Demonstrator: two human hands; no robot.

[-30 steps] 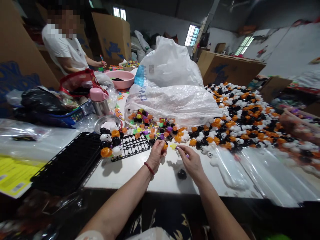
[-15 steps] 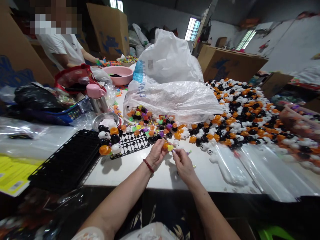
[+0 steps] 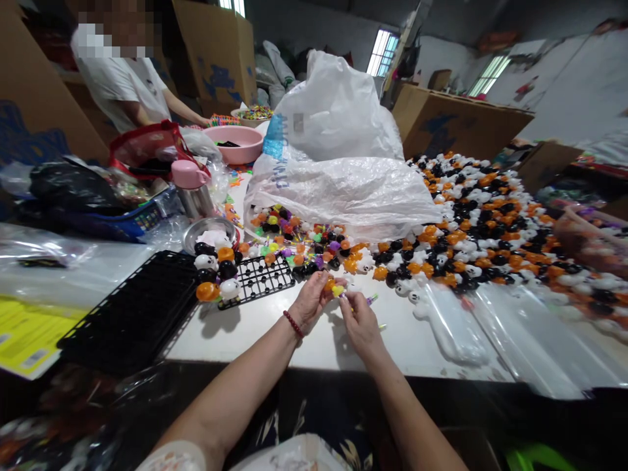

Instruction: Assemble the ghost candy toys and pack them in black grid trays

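My left hand [image 3: 312, 301] is closed on a small orange piece [image 3: 330, 285] above the white table [image 3: 304, 340]. Close beside it, my right hand [image 3: 359, 319] pinches a small yellow piece [image 3: 337, 290] with a purple part below it. The two pieces meet between my fingertips. To the left, a black grid tray [image 3: 260, 280] carries orange, black and white heads [image 3: 229, 289] at its left end. Small colourful pieces [image 3: 284, 242] lie just behind my hands.
A stack of black trays [image 3: 132, 307] and a pink-lidded flask [image 3: 190, 186] stand left. A big white bag [image 3: 343, 190] fills the middle back. Heaped orange, black and white heads [image 3: 481, 222] and clear bags [image 3: 520, 333] lie right. A person [image 3: 122, 91] works at the back left.
The whole view has shifted slightly. Both hands stay together with the small pieces between them. At the back left, the person's arm has moved a little.
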